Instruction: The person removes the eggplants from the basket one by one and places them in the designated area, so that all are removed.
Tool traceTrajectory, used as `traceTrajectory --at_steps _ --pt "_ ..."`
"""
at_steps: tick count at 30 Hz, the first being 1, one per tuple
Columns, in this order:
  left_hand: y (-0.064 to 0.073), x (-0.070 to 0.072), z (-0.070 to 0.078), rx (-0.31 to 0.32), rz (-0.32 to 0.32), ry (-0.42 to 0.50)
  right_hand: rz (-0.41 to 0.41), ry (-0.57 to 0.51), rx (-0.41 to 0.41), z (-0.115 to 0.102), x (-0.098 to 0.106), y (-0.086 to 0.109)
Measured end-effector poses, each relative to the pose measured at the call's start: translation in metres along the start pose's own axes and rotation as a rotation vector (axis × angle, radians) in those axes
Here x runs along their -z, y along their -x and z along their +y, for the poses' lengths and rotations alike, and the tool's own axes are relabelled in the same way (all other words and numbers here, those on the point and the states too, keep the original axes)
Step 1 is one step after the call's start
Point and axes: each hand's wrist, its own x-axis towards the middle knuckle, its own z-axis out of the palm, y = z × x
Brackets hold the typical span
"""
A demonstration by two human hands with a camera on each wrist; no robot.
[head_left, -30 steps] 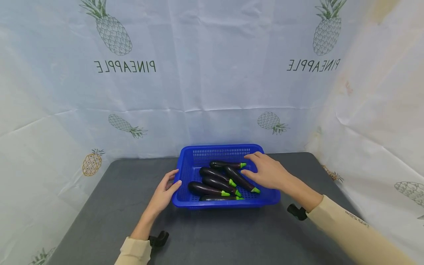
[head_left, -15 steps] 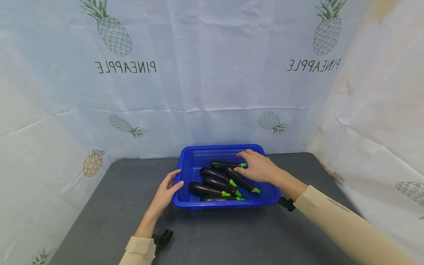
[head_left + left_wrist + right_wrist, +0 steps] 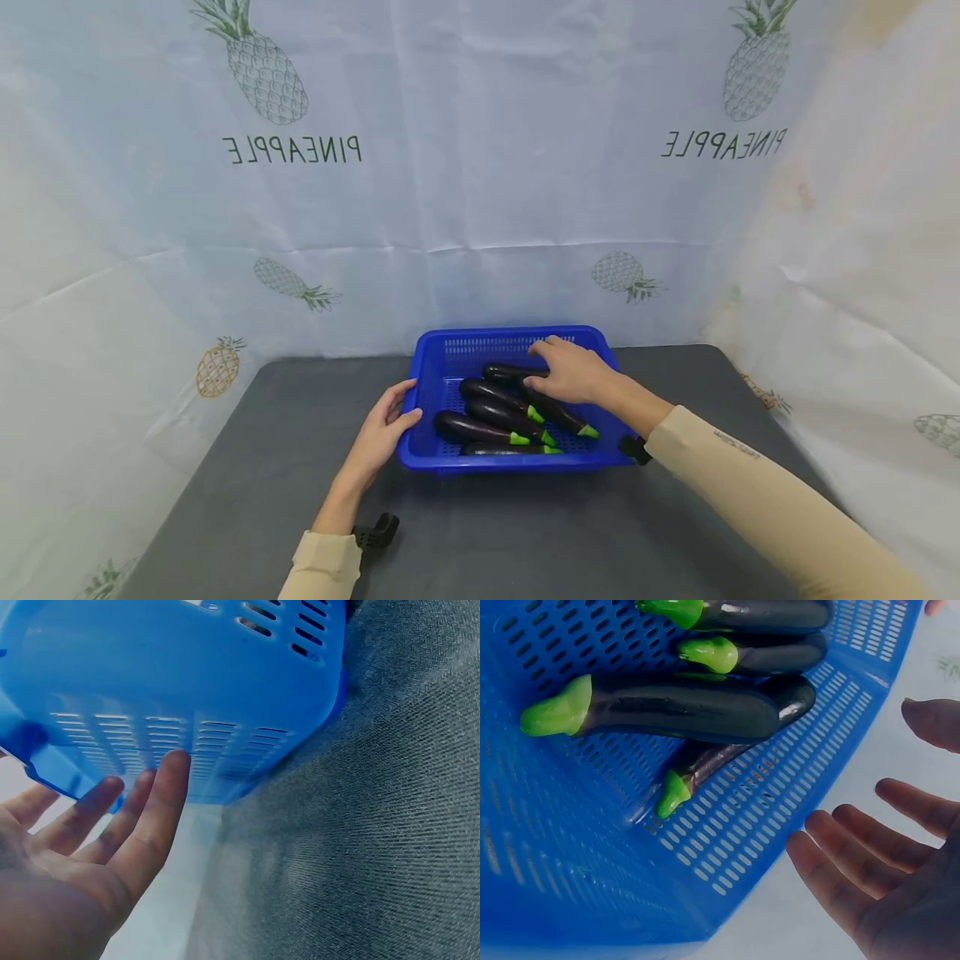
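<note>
A blue plastic basket (image 3: 517, 462) holds several dark purple eggplants (image 3: 467, 427) with green stem ends. My left hand (image 3: 381, 429) is at the basket's left side, thumb tip right by the rim. In the left wrist view its fingers (image 3: 171, 774) stretch loosely in front of the slotted outer wall, not curled round it. Over the right part of the basket is my right hand (image 3: 573, 372), fingers spread apart and holding nothing. It overlaps the stem end of the far eggplant (image 3: 510, 372) and part of a slanting eggplant (image 3: 675, 709).
The basket stands on a dark grey table (image 3: 300, 500), close to its back edge. Behind and at both sides hangs a pale cloth (image 3: 480, 167) printed with pineapples. A black wrist device (image 3: 378, 533) sits at the left wrist, another (image 3: 634, 450) at the right.
My right hand has moved left over the eggplants, now covering the far one's stem end. My left hand has shifted slightly right. The head view has turned a little.
</note>
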Motion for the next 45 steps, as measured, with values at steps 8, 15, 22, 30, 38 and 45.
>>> traceTrajectory --at_steps 8,15,22,30,38,45 --pt "0.001 -0.002 0.001 -0.006 0.028 -0.017 -0.019 -0.018 -0.010 0.002 -0.009 -0.017" --pt "-0.001 -0.005 0.001 -0.004 0.034 -0.023 -0.078 0.006 -0.045 0.007 -0.017 -0.032" --pt "-0.001 -0.006 0.000 0.001 0.042 -0.032 -0.109 0.046 -0.050 0.012 -0.023 -0.041" --pt "0.001 -0.007 -0.001 -0.004 0.054 -0.048 -0.164 0.085 -0.059 0.016 -0.038 -0.045" --pt "0.001 -0.009 -0.004 -0.028 0.060 -0.053 -0.221 0.117 -0.054 0.020 -0.055 -0.046" --pt "0.002 -0.009 -0.002 -0.024 0.066 -0.050 -0.255 0.046 -0.032 0.023 -0.062 -0.050"
